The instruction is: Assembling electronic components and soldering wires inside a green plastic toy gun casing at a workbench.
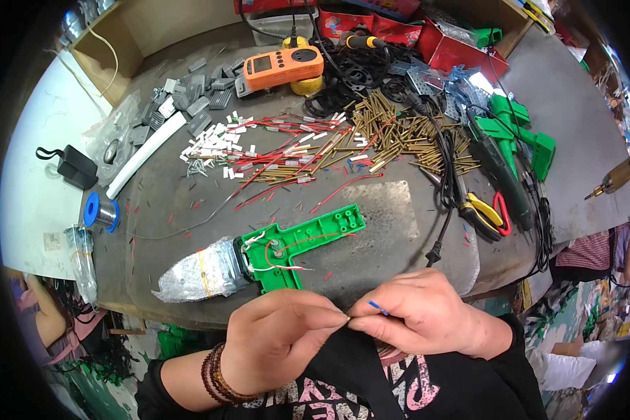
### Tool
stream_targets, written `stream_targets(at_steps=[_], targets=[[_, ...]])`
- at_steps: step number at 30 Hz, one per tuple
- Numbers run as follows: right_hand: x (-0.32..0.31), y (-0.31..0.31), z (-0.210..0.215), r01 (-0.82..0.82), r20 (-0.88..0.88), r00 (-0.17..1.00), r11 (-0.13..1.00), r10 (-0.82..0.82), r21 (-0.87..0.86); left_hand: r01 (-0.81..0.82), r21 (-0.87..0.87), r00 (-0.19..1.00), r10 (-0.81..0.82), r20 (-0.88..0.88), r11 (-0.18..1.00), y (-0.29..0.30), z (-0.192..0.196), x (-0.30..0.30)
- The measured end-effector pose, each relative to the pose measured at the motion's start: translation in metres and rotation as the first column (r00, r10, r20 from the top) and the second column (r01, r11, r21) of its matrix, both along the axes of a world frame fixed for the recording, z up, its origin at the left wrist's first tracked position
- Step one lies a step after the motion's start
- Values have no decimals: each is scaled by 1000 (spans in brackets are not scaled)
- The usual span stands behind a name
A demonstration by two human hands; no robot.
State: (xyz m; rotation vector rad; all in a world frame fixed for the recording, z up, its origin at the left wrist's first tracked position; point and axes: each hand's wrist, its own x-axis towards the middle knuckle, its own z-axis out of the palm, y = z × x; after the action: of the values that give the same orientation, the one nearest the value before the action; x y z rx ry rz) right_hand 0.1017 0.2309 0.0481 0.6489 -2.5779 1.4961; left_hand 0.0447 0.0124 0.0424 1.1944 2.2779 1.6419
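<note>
My left hand (280, 343) and my right hand (420, 311) meet fingertip to fingertip just in front of the bench edge, both pinched. Whatever sits between the fingertips is too small to make out. A thin blue piece (378, 308), like a short wire or sleeve, sticks out of my right fingers. Beyond the hands lies an open green plastic tool housing (322, 234), its red wire (287, 267) and white wires loose inside. Its left end joins a part wrapped in clear bubble film (206, 271) with a yellow band around it.
Red wires (273, 164) with white connectors and a heap of brass rods (388, 129) cover the bench's middle. An orange meter (283, 68) stands behind. Yellow-handled pliers (479, 213), a black cord (444, 161) and green housings (518, 133) lie right; a blue solder spool (101, 211) stands left.
</note>
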Motion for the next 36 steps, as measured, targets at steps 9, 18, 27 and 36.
stream_targets(at_steps=[9, 18, 27, 36], targets=[[-5, -1, 2, -29, 54, 998, 999, 28, 20, 53, 6, 997, -53, 60, 999, -1, 1, -5], [-5, 10, 4, -28, 202, 979, 998, 37, -49, -9, 24, 976, 14, -215, 1000, 0, -4, -9], [-5, 5, 1, 9, 214, 976, 987, 27, -163, -2, 362, 791, -220, 570, 932, -7, -13, -9], [-12, -4, 3, -134, 178, 975, 991, 133, -6, -2, -135, 927, -49, -372, 991, -9, -9, -4]])
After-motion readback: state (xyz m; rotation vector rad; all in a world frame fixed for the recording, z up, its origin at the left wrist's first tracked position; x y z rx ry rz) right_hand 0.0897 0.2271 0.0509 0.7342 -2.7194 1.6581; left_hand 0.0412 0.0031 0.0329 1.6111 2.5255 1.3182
